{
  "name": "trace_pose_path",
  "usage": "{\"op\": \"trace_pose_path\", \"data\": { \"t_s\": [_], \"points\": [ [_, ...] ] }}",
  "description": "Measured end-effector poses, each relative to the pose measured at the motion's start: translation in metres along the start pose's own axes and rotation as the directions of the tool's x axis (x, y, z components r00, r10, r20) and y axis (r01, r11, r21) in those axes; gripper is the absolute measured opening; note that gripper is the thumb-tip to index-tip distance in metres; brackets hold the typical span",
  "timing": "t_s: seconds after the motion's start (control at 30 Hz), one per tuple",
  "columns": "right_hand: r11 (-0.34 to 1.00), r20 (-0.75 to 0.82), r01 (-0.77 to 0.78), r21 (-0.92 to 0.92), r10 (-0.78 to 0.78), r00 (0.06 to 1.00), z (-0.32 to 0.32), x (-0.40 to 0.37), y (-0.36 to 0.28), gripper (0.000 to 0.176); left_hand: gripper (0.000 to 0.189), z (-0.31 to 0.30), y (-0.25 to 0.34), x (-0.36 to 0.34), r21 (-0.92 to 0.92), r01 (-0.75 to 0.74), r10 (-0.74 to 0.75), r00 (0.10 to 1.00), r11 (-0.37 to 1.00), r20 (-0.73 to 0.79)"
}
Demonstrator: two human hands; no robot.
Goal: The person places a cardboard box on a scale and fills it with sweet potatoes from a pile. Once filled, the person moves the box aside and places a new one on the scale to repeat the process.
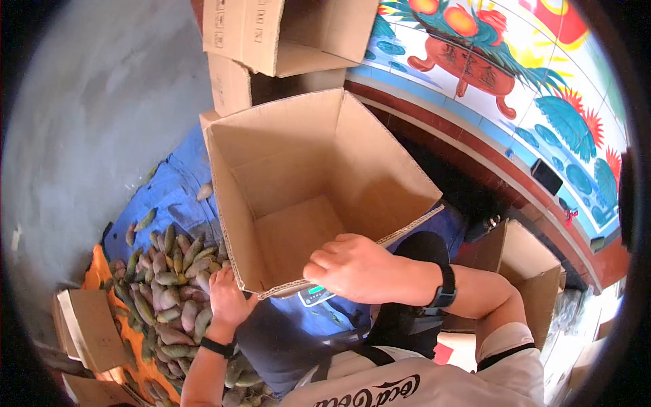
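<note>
An open, bare-bottomed cardboard box [298,217] stands tilted in front of me. My right hand [349,268] is closed over its near rim, the curled fingers reaching inside. At the near left corner, my left hand [229,302] grips the outer wall, fingers along the side and thumb by the corner. Under the near edge shows part of a digital scale [316,296] with a lit green display; the rest is hidden by the box. Beside my left hand lies a heap of elongated green and purplish tubers [166,271].
Blue sheeting [166,197] and orange sheeting [102,271] lie under the heap. Stacked cardboard boxes [237,34] stand behind. More open cartons are at right [529,251] and left [95,329]. A dark phone-like object [546,177] rests on the ledge of a painted tile wall [475,61].
</note>
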State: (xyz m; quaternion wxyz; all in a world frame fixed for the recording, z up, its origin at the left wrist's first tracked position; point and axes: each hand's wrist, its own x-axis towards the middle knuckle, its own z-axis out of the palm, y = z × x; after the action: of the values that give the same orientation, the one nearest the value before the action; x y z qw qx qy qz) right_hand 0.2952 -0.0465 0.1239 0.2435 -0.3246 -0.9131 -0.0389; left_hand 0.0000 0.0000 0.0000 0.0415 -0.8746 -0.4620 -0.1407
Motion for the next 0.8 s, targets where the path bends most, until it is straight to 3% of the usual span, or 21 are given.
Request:
{"op": "trace_pose_path", "data": {
  "t_s": [0.1, 0.23, 0.3, 0.33, 0.43, 0.57, 0.63, 0.67, 0.73, 0.8],
  "points": [
    [0.999, -0.021, 0.018, -0.034, -0.018, 1.0, 0.005, -0.002, 0.005, 0.012, 0.047, 0.001, 0.017, 0.011, -0.038, -0.026, 0.023, 0.997, 0.999, -0.068],
    [0.999, -0.029, -0.009, -0.052, 0.007, 1.0, 0.014, 0.011, -0.003, 0.014, 0.04, 0.003, 0.014, 0.008, 0.09, -0.076, 0.083, 0.993, 0.993, -0.084],
    [0.993, -0.087, 0.011, -0.116, -0.021, 0.996, 0.015, 0.013, -0.003, 0.022, 0.037, 0.012, 0.011, 0.007, -0.24, 0.035, -0.062, 0.993, 0.97, -0.104],
    [0.993, -0.037, -0.009, -0.12, 0.005, 0.999, 0.015, 0.011, -0.003, 0.027, 0.035, 0.009, 0.011, 0.006, -0.112, 0.011, -0.019, 0.997, 0.994, -0.069],
    [0.982, -0.101, -0.09, -0.164, 0.074, 0.992, 0.014, 0.001, 0.002, 0.03, 0.036, 0.007, 0.011, 0.006, -0.035, 0.026, -0.024, 0.998, 0.999, 0.051],
    [0.933, -0.096, -0.276, -0.23, 0.261, 0.961, -0.007, -0.017, 0.027, 0.042, 0.035, 0.02, -0.004, -0.004, 0.131, -0.121, 0.122, 0.992, 0.984, -0.001],
    [0.939, 0.001, -0.319, -0.129, 0.322, 0.947, -0.016, -0.031, 0.049, 0.032, 0.049, 0.015, 0.0, 0.002, -0.027, 0.013, -0.008, 0.98, 1.0, 0.198],
    [0.933, 0.018, -0.343, -0.112, 0.347, 0.938, -0.015, -0.037, 0.049, 0.032, 0.047, 0.018, 0.0, 0.002, -0.155, 0.117, -0.07, 0.958, 0.981, 0.279],
    [0.979, -0.11, -0.19, -0.072, 0.182, 0.977, -0.012, -0.036, 0.051, 0.028, 0.046, 0.021, -0.003, -0.002, -0.08, 0.089, -0.068, 0.971, 0.993, 0.231],
    [0.977, -0.114, -0.201, -0.072, 0.192, 0.975, -0.012, -0.036, 0.043, 0.019, 0.047, 0.011, 0.002, 0.002, -0.069, 0.091, -0.069, 0.959, 0.993, 0.276]
  ]
}}
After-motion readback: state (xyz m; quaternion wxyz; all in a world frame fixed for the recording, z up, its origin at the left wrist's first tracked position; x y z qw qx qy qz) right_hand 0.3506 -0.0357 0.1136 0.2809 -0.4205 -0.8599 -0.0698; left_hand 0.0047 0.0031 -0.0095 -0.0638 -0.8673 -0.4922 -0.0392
